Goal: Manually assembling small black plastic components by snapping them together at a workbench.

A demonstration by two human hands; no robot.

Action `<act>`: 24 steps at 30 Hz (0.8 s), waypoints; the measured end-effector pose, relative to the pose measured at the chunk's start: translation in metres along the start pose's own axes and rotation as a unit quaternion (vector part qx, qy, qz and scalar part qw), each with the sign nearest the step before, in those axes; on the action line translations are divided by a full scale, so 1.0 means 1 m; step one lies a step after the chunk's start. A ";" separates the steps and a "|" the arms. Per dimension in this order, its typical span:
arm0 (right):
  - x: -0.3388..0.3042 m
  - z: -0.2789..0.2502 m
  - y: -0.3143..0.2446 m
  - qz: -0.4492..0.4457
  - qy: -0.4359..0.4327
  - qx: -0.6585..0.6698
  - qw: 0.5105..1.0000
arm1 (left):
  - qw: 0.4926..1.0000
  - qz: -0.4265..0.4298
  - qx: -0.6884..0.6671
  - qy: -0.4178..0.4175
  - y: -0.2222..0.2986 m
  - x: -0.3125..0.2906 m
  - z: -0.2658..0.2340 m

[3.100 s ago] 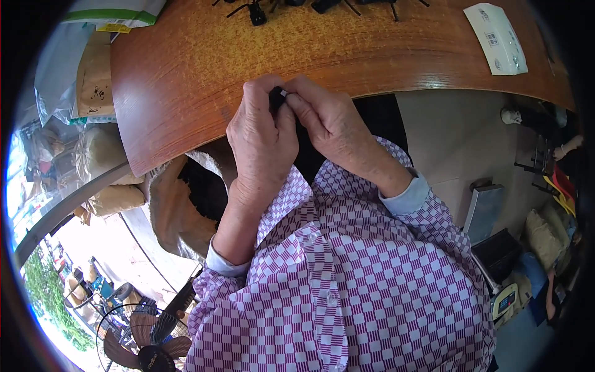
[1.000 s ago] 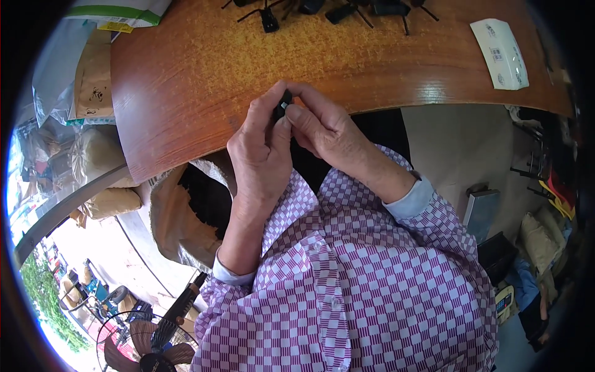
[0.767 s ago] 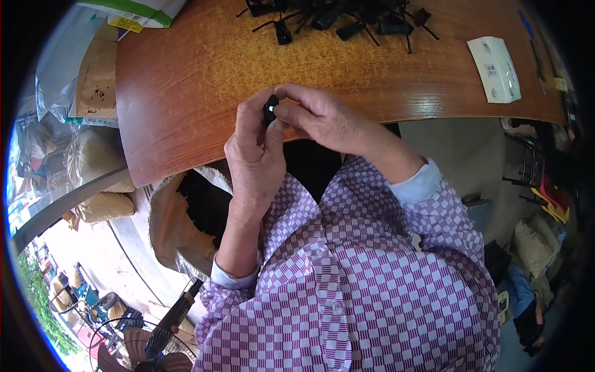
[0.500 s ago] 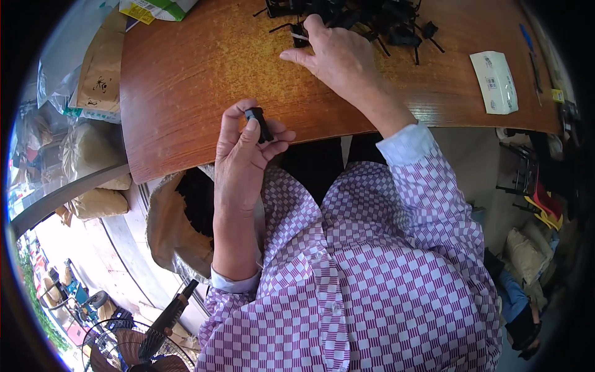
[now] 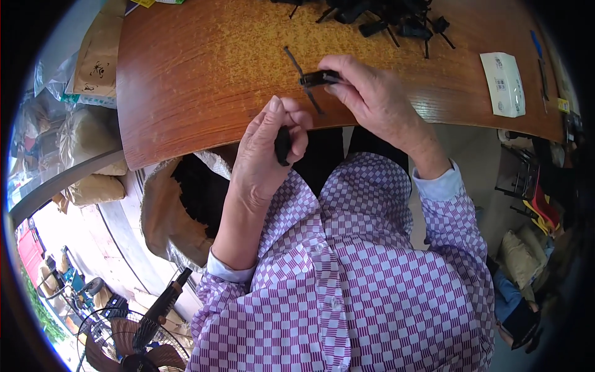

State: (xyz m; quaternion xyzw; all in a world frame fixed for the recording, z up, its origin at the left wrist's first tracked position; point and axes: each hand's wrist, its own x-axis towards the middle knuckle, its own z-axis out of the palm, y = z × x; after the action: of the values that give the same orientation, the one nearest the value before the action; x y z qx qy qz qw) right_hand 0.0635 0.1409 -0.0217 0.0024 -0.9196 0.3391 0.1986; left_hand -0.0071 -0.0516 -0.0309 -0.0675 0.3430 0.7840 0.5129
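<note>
My left hand (image 5: pixel 263 149) is closed round a small black piece (image 5: pixel 283 146), held just off the table's near edge and partly hidden by the fingers. Between the thumb and forefinger of my right hand (image 5: pixel 387 102) is a black part with thin arms (image 5: pixel 319 77). Its two dark, strap-like arms stick out to opposite sides, over the wooden table (image 5: pixel 186 80). The two pieces are close but apart. A heap of similar black parts (image 5: pixel 396 18) lies at the table's far side.
A white printed packet (image 5: pixel 502 84) and a blue pen-like tool (image 5: pixel 537 46) lie at the table's right. Below its left edge stands an open sack (image 5: pixel 162 214) with dark contents. A fan (image 5: pixel 133 347) is at lower left, beside brown paper bags (image 5: pixel 93 186).
My right hand has drawn back from the heap with a black part in its fingers. My left hand has shifted slightly right and turned, still holding its piece.
</note>
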 end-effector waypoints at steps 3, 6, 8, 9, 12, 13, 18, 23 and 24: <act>-0.018 -0.004 -0.004 -0.022 -0.005 -0.003 1.000 | 0.994 0.018 0.106 -0.021 -0.001 0.003 0.016; -0.030 -0.004 -0.002 -0.082 -0.022 -0.014 0.996 | 0.988 -0.011 0.109 -0.106 -0.003 0.007 0.009; -0.036 -0.008 -0.004 -0.090 -0.022 0.007 0.996 | 0.975 -0.042 0.119 -0.184 -0.005 0.009 0.000; -0.039 -0.010 -0.006 -0.101 -0.025 0.025 0.994 | 0.974 -0.046 0.122 -0.183 -0.007 0.009 0.002; -0.049 -0.013 -0.013 -0.103 -0.045 0.062 0.992 | 0.975 -0.086 0.071 -0.191 -0.013 0.005 0.012; -0.054 -0.012 -0.011 -0.100 -0.042 0.062 0.992 | 0.975 -0.089 0.073 -0.192 -0.016 0.003 0.014; -0.068 -0.003 -0.012 -0.045 -0.011 0.082 0.996 | 0.981 -0.065 0.108 -0.149 -0.015 -0.001 0.024; -0.071 -0.002 -0.023 0.036 0.049 0.176 0.983 | 0.977 0.027 0.197 -0.081 -0.010 -0.013 0.037; -0.071 -0.002 -0.025 0.068 0.036 0.215 0.974 | 0.969 0.049 0.229 -0.076 -0.009 -0.014 0.037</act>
State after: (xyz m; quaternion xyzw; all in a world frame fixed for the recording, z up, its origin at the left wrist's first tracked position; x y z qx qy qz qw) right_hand 0.1334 0.1134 -0.0307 -0.0298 -0.8154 0.5413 0.2029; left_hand 0.0159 -0.0373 -0.0007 0.1281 0.4761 0.7118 0.5002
